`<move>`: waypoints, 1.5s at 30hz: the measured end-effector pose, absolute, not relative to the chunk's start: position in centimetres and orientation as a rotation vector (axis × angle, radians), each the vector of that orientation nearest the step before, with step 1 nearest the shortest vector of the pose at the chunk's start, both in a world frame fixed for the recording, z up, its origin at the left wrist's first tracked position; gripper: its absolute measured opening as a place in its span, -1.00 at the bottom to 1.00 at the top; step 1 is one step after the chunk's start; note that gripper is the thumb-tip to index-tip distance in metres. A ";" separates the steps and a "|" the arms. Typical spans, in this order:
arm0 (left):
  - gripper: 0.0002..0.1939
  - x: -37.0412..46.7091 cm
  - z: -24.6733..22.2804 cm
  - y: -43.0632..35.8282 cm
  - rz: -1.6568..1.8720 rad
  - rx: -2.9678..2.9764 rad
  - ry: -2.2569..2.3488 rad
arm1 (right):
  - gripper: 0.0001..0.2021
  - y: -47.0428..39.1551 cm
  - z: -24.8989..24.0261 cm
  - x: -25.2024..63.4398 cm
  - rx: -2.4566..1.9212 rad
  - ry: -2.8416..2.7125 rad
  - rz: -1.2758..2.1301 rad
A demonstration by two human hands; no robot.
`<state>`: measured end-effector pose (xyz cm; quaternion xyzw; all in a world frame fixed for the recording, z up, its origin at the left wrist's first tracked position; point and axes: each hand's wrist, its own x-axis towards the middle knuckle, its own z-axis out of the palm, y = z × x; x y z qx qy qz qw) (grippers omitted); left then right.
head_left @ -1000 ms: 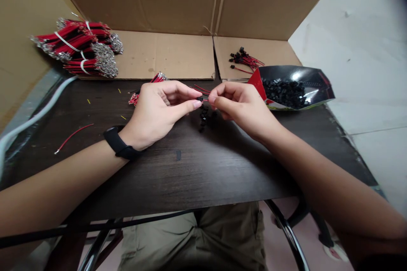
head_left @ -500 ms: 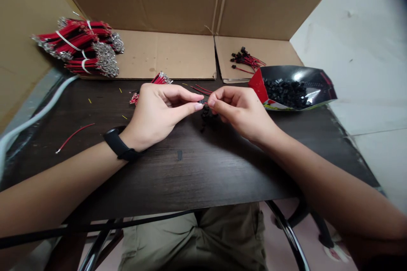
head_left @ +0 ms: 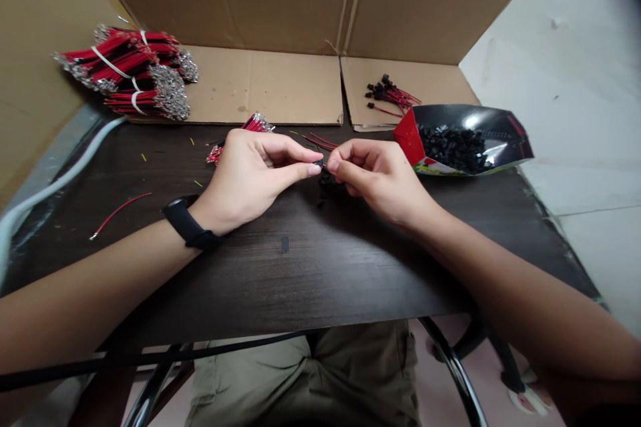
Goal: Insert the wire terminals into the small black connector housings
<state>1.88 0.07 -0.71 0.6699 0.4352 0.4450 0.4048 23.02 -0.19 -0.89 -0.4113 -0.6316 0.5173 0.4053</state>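
Note:
Between thumb and forefinger, my left hand (head_left: 255,170) pinches a small black connector housing (head_left: 318,163). My right hand (head_left: 378,177) is closed on a thin red wire (head_left: 325,165) right beside it, the fingertips of both hands almost meeting. Whether the wire sits fully inside the housing is too small to tell. Several loose black housings (head_left: 323,195) lie on the table under my fingers, partly hidden. Behind my left hand rests a small bundle of red and black wires (head_left: 258,123), and a few red wires (head_left: 320,140) lie just behind my fingertips.
Tied bundles of red and black wires (head_left: 130,73) are piled at the back left. An open box of black housings (head_left: 455,143) stands at right, with wired connectors (head_left: 390,93) on the cardboard (head_left: 270,83) behind it. One red wire (head_left: 120,213) lies at left.
Both hands keep the same pinch and position over the table. The connector housing looks slightly turned between my left fingers. The whole view has shifted a little.

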 end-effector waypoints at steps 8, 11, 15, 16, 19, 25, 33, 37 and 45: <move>-0.87 1.8 -1.1 0.2 1.146 1.741 1.059 | -0.86 -0.1 -1.2 22.8 -1.023 -1.513 1.351; -0.86 2.0 -1.2 0.3 1.147 1.738 1.024 | -0.88 0.0 -1.1 22.8 -1.013 -1.509 1.354; -0.85 2.2 -1.0 0.5 1.171 1.724 1.057 | -0.89 0.2 -1.0 23.0 -0.970 -1.482 1.335; -0.86 2.2 -1.0 0.5 1.173 1.727 1.079 | -0.89 0.3 -1.1 23.1 -0.954 -1.479 1.323; -0.84 2.2 -1.1 0.5 1.168 1.719 1.099 | -0.89 0.6 -1.5 23.3 -0.928 -1.521 1.242; -0.55 1.1 -1.0 1.5 1.193 1.763 1.183 | -0.96 0.8 -0.3 24.1 -1.006 -1.719 0.748; -0.58 -3.8 2.0 3.9 0.846 2.239 1.793 | -0.73 9.9 4.4 29.6 -1.486 -1.747 0.174; -0.29 -3.5 1.1 4.2 0.543 2.219 1.926 | -0.82 15.2 3.5 32.2 -1.638 -1.764 0.121; -0.50 -3.2 0.2 4.3 0.452 2.347 1.840 | -0.87 10.8 2.4 28.2 -1.416 -1.828 0.177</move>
